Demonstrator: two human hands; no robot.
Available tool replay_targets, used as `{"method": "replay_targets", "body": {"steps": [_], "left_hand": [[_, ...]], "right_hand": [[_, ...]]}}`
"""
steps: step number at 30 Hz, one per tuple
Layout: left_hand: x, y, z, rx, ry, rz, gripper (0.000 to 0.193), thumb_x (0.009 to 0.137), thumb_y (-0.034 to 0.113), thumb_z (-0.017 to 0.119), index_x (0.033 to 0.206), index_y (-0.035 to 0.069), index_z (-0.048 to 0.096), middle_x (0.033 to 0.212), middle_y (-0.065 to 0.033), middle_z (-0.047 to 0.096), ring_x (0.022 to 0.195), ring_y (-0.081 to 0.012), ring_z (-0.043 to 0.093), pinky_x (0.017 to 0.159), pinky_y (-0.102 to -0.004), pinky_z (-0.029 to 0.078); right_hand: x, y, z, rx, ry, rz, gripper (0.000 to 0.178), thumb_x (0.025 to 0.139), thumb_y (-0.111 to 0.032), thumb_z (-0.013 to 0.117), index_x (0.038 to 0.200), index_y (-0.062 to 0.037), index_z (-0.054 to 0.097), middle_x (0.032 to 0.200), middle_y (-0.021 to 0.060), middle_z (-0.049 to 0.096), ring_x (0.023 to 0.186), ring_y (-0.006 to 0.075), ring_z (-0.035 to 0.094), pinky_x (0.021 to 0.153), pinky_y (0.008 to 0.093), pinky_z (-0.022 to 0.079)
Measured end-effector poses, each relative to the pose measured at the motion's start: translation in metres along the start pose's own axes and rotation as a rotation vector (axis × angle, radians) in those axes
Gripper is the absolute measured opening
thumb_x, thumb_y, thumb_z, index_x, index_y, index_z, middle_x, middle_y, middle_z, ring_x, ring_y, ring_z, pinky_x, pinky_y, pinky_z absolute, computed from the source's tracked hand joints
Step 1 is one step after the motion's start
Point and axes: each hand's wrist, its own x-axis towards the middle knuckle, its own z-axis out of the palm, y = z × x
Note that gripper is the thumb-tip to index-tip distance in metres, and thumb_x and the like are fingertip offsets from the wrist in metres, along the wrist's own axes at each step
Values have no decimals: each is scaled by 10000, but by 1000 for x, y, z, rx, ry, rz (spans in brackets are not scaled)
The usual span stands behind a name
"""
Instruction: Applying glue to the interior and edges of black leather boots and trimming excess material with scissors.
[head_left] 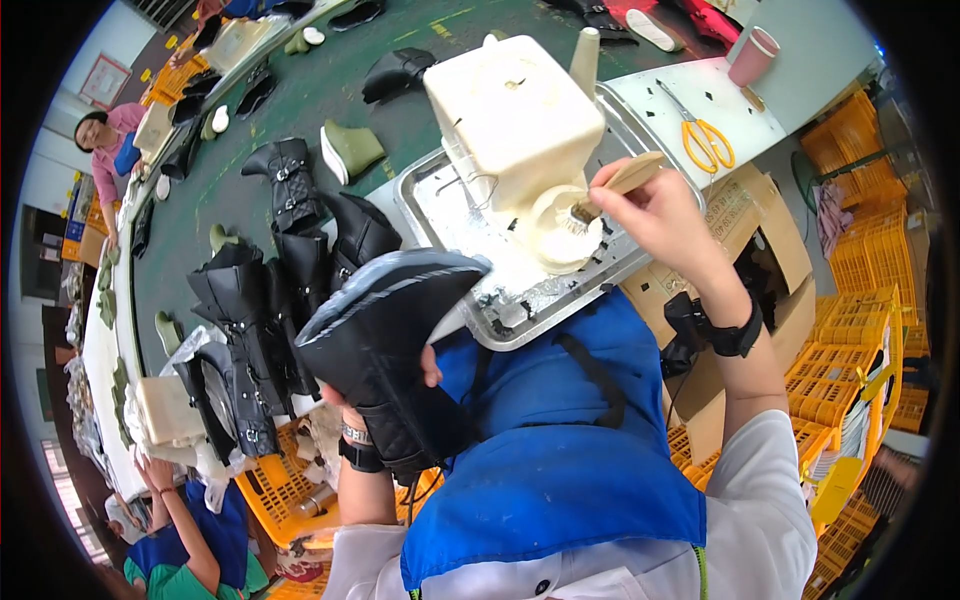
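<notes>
My left hand (343,405) is closed around a black boot (375,350), holding it over my lap. The boot is upside down or tilted; a whitish-grey layer lines its upper edge. In my right hand (655,212) is a wooden-handled brush (634,173), its bristles down in the round cup (560,235) of a cream glue dispenser (515,95). That dispenser stands in a metal tray (515,335) spotted with black scraps.
Several black buckled boots (240,320) crowd the green belt (300,115) at left, near an olive boot (350,150). Orange-handled scissors (700,135) and a pink cup (754,56) lie at right. Cardboard (770,225) and orange crates (850,340) stand beside me. Co-workers (110,150) are at left.
</notes>
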Motion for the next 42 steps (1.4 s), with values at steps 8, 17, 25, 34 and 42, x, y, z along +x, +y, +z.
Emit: {"method": "replay_targets", "body": {"steps": [8,17,25,34,42], "left_hand": [[8,0,-6,-317,42,252,1107,577,740,624,1302,-13,261,1055,-175,442,932,-299,503,823,-468,457],[-2,14,20,-210,228,321,1073,569,759,606,1261,-11,320,1047,-145,456,917,-268,512,829,-399,466],[-1,4,31,-64,342,166,1122,500,832,562,1220,-12,393,1073,-111,480,945,-211,503,846,-333,436],[-8,1,27,-11,264,146,1105,543,809,558,1251,-12,343,1051,-114,476,946,-242,519,869,-399,442],[-1,6,42,77,297,108,1166,492,814,590,1270,-17,340,1048,-127,491,946,-217,512,848,-349,439]], "right_hand": [[10,35,7,-379,-209,28,181,759,-145,634,792,32,621,713,209,613,684,321,628,610,361,486],[-28,-56,-3,-92,-241,-55,212,804,-86,593,997,1,604,740,129,637,643,230,634,609,314,496],[-82,-175,26,848,-851,-689,464,843,10,489,1286,73,364,1325,222,385,1210,297,415,975,351,382],[-63,-178,38,1052,-1270,-735,546,838,1,502,1327,88,273,1357,239,333,1228,306,395,990,344,361],[-68,-165,17,807,-1049,-957,478,859,6,459,1283,150,295,1328,286,345,1172,331,454,932,339,423]]}}
